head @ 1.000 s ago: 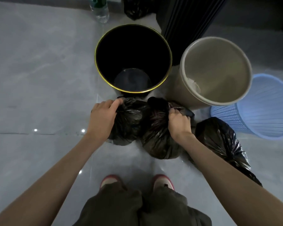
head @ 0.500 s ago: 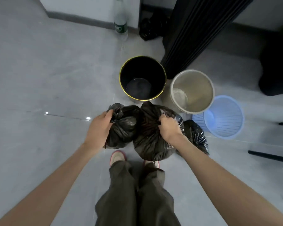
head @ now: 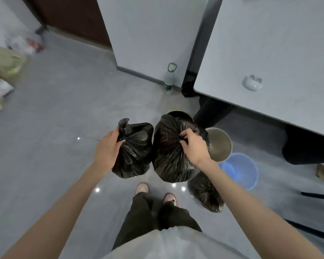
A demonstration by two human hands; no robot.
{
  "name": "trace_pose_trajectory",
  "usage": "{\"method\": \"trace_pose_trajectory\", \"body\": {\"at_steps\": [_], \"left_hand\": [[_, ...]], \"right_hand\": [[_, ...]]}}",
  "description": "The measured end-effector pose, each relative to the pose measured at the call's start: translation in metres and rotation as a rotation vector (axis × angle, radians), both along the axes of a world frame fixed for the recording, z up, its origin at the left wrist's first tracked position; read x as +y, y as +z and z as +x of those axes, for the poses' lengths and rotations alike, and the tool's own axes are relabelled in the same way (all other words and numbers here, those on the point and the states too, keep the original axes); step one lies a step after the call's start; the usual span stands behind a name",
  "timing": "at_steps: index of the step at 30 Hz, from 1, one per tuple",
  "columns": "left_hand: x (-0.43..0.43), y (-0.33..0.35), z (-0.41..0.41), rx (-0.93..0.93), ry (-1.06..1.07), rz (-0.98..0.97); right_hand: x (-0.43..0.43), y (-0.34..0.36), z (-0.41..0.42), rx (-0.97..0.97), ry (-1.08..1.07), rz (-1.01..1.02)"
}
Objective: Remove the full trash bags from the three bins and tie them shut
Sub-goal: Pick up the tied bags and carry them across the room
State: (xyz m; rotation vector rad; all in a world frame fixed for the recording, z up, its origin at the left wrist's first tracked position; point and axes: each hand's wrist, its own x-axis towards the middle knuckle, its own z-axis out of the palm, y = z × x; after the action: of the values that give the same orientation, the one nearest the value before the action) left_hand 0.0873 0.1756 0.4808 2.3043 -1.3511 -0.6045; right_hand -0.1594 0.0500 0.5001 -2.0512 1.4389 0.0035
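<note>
Gripping tied black bags mid-frame: left hand (head: 108,148) is pinching the small bag (head: 134,156) by its knot, right hand (head: 193,146) is bunching the big bag (head: 170,154). Third bag (head: 207,195) is sitting lower right. Thin plastic's probably stretching; that loose fistful might be slipping.

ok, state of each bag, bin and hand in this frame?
left hand: shut on the neck of the left bag
right hand: shut on the top of the middle bag
left bag: tied, lifted
middle bag: gathered at top, lifted
third bag: on the floor
black bin: mostly hidden
beige bin: upright, empty
blue bin: upright, empty
bottle: upright, capped
</note>
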Motion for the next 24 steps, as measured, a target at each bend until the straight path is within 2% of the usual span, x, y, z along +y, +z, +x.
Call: {"method": "trace_pose_trajectory", "body": {"at_steps": [8, 14, 24], "left_hand": [[-0.004, 0.065, 0.047, 0.017, 0.158, -0.217], [-0.018, 0.083, 0.119, 0.026, 0.192, -0.231], [-0.063, 0.085, 0.273, 0.094, 0.063, -0.174]], "right_hand": [[-0.026, 0.058, 0.062, -0.184, 0.070, -0.119], [-0.044, 0.071, 0.140, -0.190, 0.109, -0.156], [-0.077, 0.070, 0.285, -0.120, 0.051, -0.163]]}}
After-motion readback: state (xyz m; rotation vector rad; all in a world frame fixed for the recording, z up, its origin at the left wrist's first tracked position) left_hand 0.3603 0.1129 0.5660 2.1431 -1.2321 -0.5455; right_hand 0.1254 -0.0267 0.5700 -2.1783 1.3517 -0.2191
